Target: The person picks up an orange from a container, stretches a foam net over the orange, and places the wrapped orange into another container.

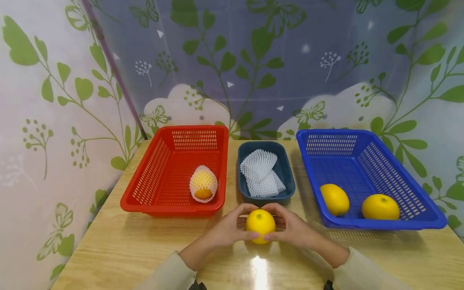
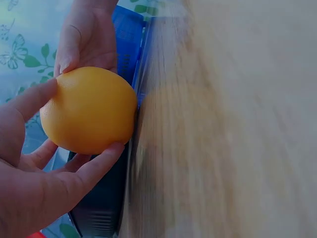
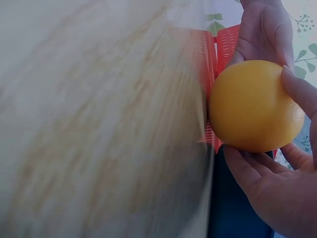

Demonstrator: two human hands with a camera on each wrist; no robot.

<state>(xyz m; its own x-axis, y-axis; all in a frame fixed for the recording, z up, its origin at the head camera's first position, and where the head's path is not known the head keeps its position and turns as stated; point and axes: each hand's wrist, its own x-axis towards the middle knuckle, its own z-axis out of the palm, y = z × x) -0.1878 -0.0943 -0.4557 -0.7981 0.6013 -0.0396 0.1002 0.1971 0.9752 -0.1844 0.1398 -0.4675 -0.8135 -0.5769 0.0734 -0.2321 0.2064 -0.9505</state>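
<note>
A round yellow fruit [image 1: 260,225] with a small greenish spot at its top is held between both hands above the front of the table. My left hand [image 1: 229,228] grips its left side, thumb at the near face and fingers behind. On the other side my right hand [image 1: 292,228] holds it the same way, the thumb tips close together. In the left wrist view the smooth yellow fruit [image 2: 91,111] sits between thumb and fingers. The right wrist view shows the fruit [image 3: 255,106] against the curved right-hand fingers [image 3: 247,171].
A red basket [image 1: 145,207] at left holds a similar fruit in a white foam net [image 1: 203,183]. White foam nets [image 1: 262,173] lie in a dark teal bin [image 1: 290,187] just behind the hands. At right, a blue basket [image 1: 395,223] contains two yellow fruits [image 1: 380,207].
</note>
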